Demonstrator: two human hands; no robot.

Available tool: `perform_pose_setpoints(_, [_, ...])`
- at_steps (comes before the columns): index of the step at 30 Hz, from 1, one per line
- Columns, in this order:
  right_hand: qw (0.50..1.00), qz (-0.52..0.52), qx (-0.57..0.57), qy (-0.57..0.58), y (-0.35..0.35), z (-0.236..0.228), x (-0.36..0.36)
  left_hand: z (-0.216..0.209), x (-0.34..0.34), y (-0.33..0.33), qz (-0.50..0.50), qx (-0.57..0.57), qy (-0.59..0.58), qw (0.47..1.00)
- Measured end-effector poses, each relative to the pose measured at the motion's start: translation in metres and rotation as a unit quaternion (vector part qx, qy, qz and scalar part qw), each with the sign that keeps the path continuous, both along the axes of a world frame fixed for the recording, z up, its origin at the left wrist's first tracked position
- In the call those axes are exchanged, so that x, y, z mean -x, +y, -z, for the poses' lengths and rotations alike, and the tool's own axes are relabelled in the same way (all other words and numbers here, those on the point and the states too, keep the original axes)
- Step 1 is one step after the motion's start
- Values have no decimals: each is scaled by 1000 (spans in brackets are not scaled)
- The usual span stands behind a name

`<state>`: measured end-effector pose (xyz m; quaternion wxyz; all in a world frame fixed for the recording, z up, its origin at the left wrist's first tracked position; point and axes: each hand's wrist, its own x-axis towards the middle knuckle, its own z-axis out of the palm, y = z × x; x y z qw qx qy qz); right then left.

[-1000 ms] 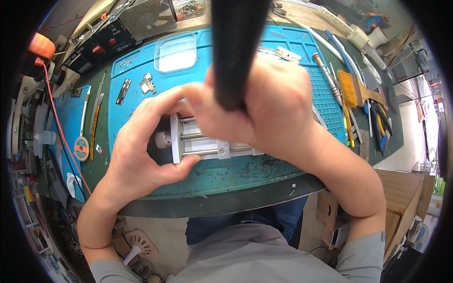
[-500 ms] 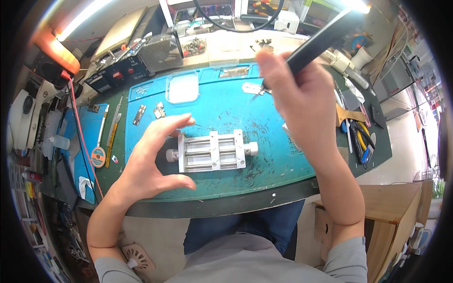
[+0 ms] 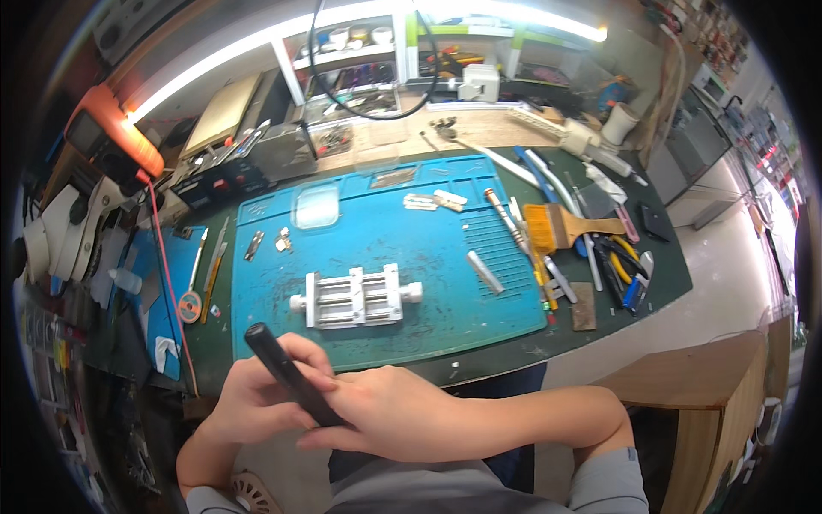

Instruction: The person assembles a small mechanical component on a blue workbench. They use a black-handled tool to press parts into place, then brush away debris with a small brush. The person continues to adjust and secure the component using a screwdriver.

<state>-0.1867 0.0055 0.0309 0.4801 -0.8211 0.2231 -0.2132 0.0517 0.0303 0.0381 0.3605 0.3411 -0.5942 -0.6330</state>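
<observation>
A thick black rod-shaped tool (image 3: pixel 281 367) slants between my two hands above the near edge of the bench. My left hand (image 3: pixel 248 403) has its fingers curled around the rod's side. My right hand (image 3: pixel 398 413) grips the lower part, and its fingers hide that end. Just beyond the hands, a silver metal clamp fixture (image 3: pixel 355 297) with rods and end knobs lies on the blue work mat (image 3: pixel 428 308). Neither hand touches it.
Small circuit parts (image 3: pixel 282 240) and a clear tray (image 3: pixel 315 206) lie at the mat's far left. On the right are a wide brush (image 3: pixel 556 227), pliers (image 3: pixel 621 259) and other hand tools. A power unit (image 3: pixel 218 182) stands at the back left.
My right hand has brought the black rod down and left from above the mat to my left hand. My left hand has drawn back from the clamp fixture and closed around the rod.
</observation>
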Motion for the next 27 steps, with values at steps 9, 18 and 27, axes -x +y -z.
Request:
perform_pose_setpoints(9, [967, 157, 201, 9, 24, 8, -6, 12, 23, 31, -145, -24, 46, 988])
perform_pose_setpoints(18, [960, 156, 230, -9, 27, 19, -10, 9, 27, 34, -189, -16, 47, 981])
perform_pose_setpoints(27, [952, 188, 240, -40, 21, -3, 14, 17, 4, 27, -200, -37, 147, 968])
